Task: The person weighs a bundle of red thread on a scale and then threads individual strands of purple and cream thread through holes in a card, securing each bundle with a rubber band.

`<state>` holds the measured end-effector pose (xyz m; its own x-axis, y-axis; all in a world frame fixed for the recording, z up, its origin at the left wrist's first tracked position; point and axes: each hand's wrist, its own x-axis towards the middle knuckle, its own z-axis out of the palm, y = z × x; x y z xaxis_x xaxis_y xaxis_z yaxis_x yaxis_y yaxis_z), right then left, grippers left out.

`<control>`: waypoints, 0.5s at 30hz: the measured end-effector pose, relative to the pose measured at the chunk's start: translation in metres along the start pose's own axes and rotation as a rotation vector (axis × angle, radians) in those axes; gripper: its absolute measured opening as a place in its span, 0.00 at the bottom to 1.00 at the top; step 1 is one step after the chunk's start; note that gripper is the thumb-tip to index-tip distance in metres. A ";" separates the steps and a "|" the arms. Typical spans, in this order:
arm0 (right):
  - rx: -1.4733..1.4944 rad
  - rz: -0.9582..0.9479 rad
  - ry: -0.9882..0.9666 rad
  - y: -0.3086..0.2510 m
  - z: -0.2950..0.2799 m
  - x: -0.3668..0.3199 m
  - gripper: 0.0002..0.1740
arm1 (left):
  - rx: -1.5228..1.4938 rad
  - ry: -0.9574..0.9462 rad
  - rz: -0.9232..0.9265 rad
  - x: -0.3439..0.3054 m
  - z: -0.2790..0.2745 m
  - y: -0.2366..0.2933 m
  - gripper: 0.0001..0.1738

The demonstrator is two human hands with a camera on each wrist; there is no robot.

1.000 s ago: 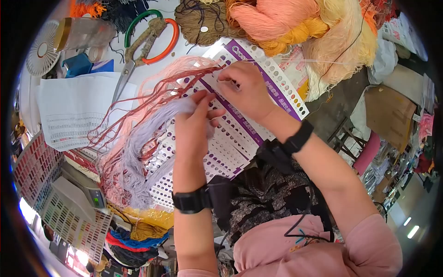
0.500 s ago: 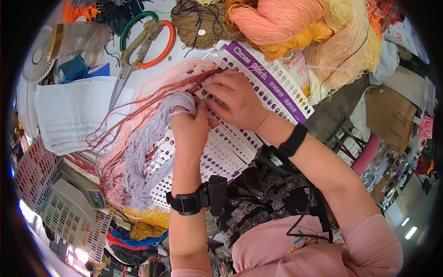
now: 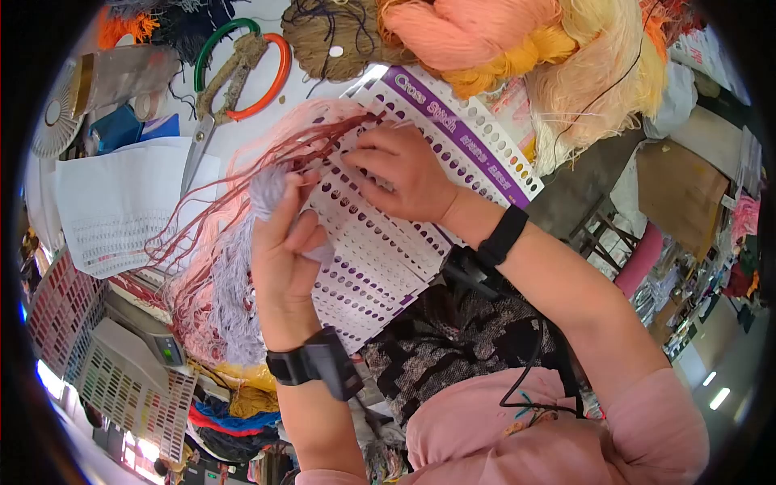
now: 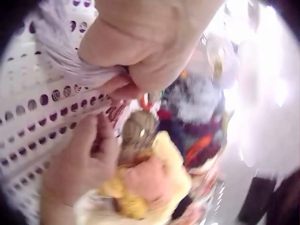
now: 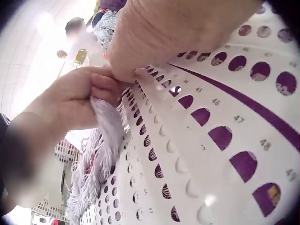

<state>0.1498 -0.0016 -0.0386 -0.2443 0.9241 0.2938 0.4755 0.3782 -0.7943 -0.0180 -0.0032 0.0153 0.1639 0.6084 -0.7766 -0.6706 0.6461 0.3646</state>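
Observation:
My left hand (image 3: 283, 259) grips a lavender thread skein (image 3: 236, 299) near its upper end, and the rest hangs down to the left. In the right wrist view the lavender strands (image 5: 107, 122) come out below that hand's curled fingers. My right hand (image 3: 408, 174) is over the white and purple Cross Stitch card (image 3: 368, 295), fingers loosely bent, with nothing visible between them. Dark red threads (image 3: 242, 182) run from the card's upper edge, beside the right hand, out to the left. Pale pink threads (image 3: 279, 125) lie behind them. Rows of numbered holes cover the card.
Scissors (image 3: 198, 149) with green and orange handles lie at the upper left on white printed sheets (image 3: 113, 202). Brown yarn (image 3: 327, 36) and peach yarn (image 3: 469, 32) are heaped at the back. A colour chart (image 3: 121, 404) and a scale (image 3: 153, 323) stand at the left.
My left hand has moved left and turned, carrying the lavender skein away from the right hand. The right hand has drawn slightly back, its fingers spread from their earlier pinch-like pose.

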 end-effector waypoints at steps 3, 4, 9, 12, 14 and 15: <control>0.143 0.048 -0.057 0.008 -0.001 0.000 0.07 | 0.006 -0.142 -0.110 0.000 -0.002 0.003 0.15; 0.233 0.088 -0.009 0.008 0.000 0.000 0.07 | 0.209 -0.128 -0.123 0.007 0.006 -0.004 0.16; 0.072 0.076 -0.045 0.003 -0.001 0.002 0.13 | 0.945 0.259 0.027 -0.008 0.026 0.000 0.13; -0.137 0.056 -0.077 -0.001 0.002 -0.001 0.18 | 0.587 0.376 0.247 -0.067 -0.072 0.092 0.06; -0.166 0.105 -0.144 -0.005 0.003 -0.001 0.20 | 0.198 0.266 0.445 -0.112 -0.183 0.170 0.07; -0.180 0.102 -0.139 -0.006 0.003 -0.001 0.20 | 0.112 0.288 0.469 -0.128 -0.205 0.182 0.09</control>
<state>0.1442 -0.0050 -0.0356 -0.2950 0.9464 0.1313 0.6435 0.2984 -0.7048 -0.3094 -0.0580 0.0752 -0.3476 0.7020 -0.6215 -0.5406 0.3916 0.7446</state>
